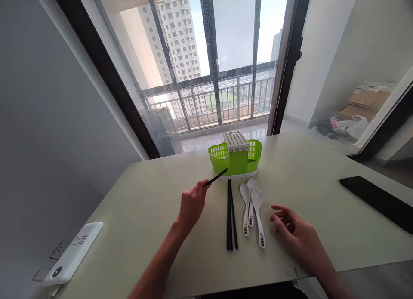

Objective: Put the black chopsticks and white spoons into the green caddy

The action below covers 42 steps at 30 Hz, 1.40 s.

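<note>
My left hand (193, 201) is closed around a black chopstick (219, 175), which points up and right toward a green utensil caddy (238, 162). The caddy has a white slotted top (236, 140) and open baskets on both sides. In front of it lie several black chopsticks (229, 217), close together and lengthwise. Beside them, three white spoons (257, 200) rest with bowls toward the caddy, partly overlapping. My right hand (292, 226) rests on the table to the right of the spoons, fingers loosely curled and apart, holding nothing.
The pale table (145, 195) reaches to a glass sliding door. A white power strip or similar device (75, 251) lies at its left edge, and a flat black object (377, 200) at the right. Cardboard boxes (371, 99) and bags stand on the floor beyond, at right.
</note>
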Available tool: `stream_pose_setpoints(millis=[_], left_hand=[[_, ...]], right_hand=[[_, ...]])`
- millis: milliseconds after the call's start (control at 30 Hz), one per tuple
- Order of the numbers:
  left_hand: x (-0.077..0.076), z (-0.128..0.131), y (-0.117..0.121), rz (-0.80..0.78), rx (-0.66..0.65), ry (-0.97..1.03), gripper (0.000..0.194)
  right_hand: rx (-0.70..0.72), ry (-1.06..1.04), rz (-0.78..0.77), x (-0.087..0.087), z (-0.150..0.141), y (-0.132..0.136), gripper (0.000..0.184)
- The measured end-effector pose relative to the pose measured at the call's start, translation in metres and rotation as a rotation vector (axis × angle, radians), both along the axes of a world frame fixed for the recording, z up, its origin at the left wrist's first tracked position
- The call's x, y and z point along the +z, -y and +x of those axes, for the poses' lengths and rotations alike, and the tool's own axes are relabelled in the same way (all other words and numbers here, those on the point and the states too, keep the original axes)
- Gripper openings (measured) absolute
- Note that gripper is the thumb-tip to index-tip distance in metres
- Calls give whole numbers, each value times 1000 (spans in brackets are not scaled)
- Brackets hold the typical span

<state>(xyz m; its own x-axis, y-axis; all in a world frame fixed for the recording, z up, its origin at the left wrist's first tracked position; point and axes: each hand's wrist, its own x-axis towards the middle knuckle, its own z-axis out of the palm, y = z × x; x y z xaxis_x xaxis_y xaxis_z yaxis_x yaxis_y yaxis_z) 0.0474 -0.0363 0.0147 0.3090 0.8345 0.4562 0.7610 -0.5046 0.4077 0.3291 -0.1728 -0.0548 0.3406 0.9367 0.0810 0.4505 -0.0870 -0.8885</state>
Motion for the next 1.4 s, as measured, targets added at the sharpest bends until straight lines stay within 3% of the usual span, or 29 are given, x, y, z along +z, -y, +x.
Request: stream_pose_setpoints(millis=[200, 300, 400, 567, 800, 1400], left_hand=[[21, 24, 20, -319, -228, 841, 30], [21, 35, 28, -521, -314, 1082, 33], [10, 44, 35, -695, -360, 1234, 34], [-9, 56, 44, -888, -372, 1325, 34], [-17, 58, 46, -936, -348, 1367, 38], [-11, 58, 49, -988, -402, 1387, 35]], right_hand=[[13, 17, -7, 0, 1, 1, 43], [39, 3, -21, 2, 0, 3, 45], [75, -34, -24, 2, -2, 4, 48], [287, -102, 7, 5, -4, 7, 45], [499, -71, 2, 6, -6, 9, 50], [475, -59, -67, 3, -8, 7, 54]])
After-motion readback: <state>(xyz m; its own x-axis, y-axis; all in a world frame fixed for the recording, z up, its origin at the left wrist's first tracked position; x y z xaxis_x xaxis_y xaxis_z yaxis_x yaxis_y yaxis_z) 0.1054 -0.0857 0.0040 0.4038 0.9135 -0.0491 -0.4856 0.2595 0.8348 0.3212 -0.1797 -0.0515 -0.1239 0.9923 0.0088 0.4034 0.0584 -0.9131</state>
